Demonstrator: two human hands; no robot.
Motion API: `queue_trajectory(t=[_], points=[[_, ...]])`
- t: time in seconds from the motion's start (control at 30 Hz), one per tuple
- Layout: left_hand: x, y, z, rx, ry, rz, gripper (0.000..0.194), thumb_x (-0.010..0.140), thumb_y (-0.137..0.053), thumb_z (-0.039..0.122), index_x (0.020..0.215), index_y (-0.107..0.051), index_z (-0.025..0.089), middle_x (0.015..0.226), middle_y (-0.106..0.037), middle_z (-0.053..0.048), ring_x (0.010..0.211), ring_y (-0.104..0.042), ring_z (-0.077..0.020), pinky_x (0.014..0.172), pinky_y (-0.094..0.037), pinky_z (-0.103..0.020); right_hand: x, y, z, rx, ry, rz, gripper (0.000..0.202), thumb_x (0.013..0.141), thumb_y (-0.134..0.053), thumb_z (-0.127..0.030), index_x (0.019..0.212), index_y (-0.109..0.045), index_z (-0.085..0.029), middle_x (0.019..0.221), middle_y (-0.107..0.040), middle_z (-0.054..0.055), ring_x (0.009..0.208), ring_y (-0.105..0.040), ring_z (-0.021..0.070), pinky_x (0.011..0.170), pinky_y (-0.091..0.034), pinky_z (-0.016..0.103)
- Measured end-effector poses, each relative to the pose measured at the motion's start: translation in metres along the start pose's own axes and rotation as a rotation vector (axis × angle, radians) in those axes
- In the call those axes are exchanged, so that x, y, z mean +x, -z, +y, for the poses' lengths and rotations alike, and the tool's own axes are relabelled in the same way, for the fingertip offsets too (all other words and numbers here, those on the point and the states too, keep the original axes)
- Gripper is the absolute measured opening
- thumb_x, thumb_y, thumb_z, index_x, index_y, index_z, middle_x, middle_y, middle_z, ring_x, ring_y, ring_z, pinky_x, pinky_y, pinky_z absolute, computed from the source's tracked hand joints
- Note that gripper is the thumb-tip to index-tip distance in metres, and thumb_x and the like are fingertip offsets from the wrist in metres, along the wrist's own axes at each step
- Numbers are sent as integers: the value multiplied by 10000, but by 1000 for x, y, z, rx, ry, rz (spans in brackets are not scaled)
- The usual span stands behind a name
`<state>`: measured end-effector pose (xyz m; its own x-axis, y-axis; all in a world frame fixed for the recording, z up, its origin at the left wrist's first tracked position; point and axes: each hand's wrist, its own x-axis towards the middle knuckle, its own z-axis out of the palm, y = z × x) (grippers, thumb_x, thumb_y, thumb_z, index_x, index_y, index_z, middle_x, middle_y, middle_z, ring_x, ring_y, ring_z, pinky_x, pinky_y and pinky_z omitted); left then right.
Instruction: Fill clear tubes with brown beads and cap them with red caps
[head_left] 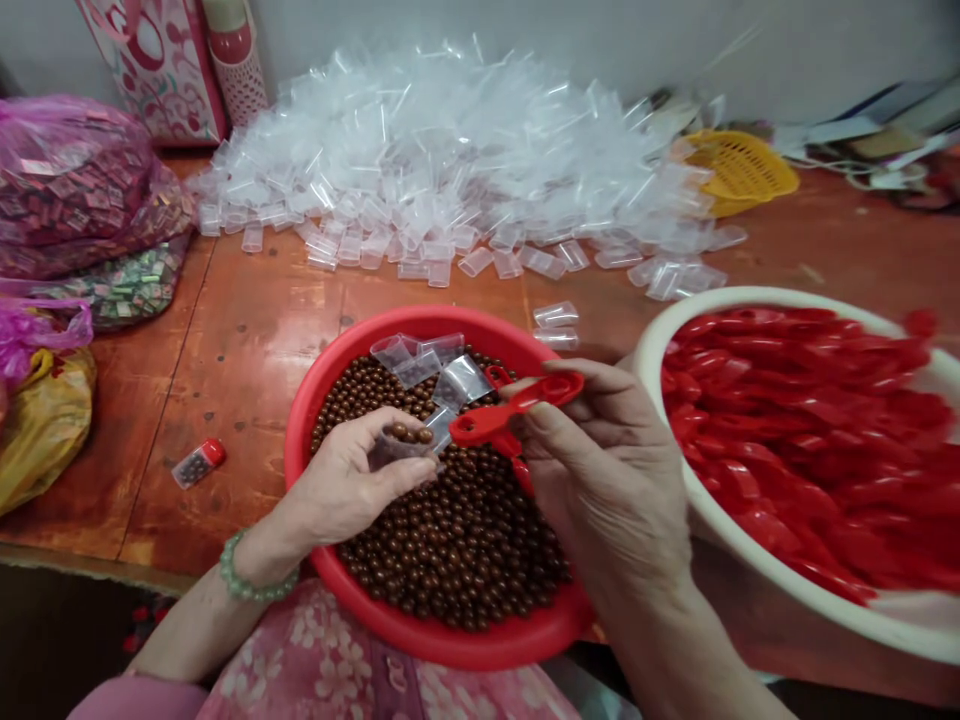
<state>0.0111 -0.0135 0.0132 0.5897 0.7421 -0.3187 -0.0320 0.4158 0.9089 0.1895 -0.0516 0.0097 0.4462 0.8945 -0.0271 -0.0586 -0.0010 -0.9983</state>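
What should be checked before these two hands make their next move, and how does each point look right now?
1. Left hand has a grip on a clear container: ok.
2. Brown balls inside that container: ok, some show at its mouth.
3. Container filled as far as it should be: cannot tell, fingers hide part of it.
4. Right hand has a grip on a red plastic piece: ok.
5. Only one red piece at that hand: not ok, more red plastic shows beneath.
6. Red tub free of loose clear containers: not ok, several lie on the balls.
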Motion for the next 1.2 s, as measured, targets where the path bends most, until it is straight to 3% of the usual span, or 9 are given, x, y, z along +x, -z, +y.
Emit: queue_trajectory(t=[0.2,0.37,0.57,0.7,0.77,0.87,0.97,1.1,1.2], points=[[5,-5,-6,-213,7,63,299,762,-732,297,971,-585,141,954,-727,-79,779,-685,-139,706,-522,-247,-3,-8,12,-32,53,2,223,769,-733,-313,956,-619,-276,878,-707,9,797,-683,171,762,-568,317],[8,-3,-11,-220,-42,157,302,773,-721,278,1009,-606,130,874,-715,-49,712,-659,-107,644,-510,-210,-9,5,17,-325,238,-25,128,820,-694,-255,948,-682,-255,802,-721,8,714,-679,169,710,-559,308],[7,-4,-6,-169,18,163,228,756,-723,259,922,-633,130,767,-686,-18,679,-639,-105,635,-499,-214,-11,5,11,-486,314,-252,66,865,-630,-228,889,-690,-241,779,-725,8,664,-659,158,640,-534,283],[8,-2,-6,-116,-8,231,209,752,-717,221,929,-639,140,695,-638,23,618,-592,-71,615,-479,-185,-8,1,7,-409,311,-258,74,857,-623,-186,852,-672,-241,899,-718,24,839,-666,179,803,-533,324],[8,-1,-7,-116,8,207,274,756,-713,227,1006,-638,144,707,-644,20,626,-604,-77,613,-480,-186,-7,-2,7,-325,260,-222,77,855,-613,-176,817,-653,-229,991,-712,40,950,-661,198,880,-522,354],[9,-1,-7,-121,49,109,315,760,-712,258,1042,-642,134,764,-671,-5,649,-625,-89,623,-487,-197,-6,-7,7,-164,169,-218,87,860,-582,-158,807,-626,-211,916,-715,26,776,-681,159,719,-558,298],[9,-4,-7,-97,59,54,222,760,-715,269,905,-658,111,748,-663,-13,644,-612,-81,640,-479,-193,-5,-14,8,-108,170,-171,89,836,-592,-127,786,-603,-200,812,-695,-4,558,-624,99,542,-529,226],[9,-5,-10,-183,89,20,261,741,-745,319,835,-633,103,671,-639,-4,602,-596,-79,604,-466,-186,-2,-16,12,-327,395,-87,219,801,-606,-59,944,-632,-223,856,-704,9,694,-685,133,620,-582,242],[9,0,-16,-310,103,18,342,689,-795,374,808,-618,106,631,-618,7,557,-570,-73,558,-441,-183,2,-8,15,-594,739,-301,494,819,-568,-17,1264,-567,-231,1028,-725,73,927,-710,192,822,-603,324]])
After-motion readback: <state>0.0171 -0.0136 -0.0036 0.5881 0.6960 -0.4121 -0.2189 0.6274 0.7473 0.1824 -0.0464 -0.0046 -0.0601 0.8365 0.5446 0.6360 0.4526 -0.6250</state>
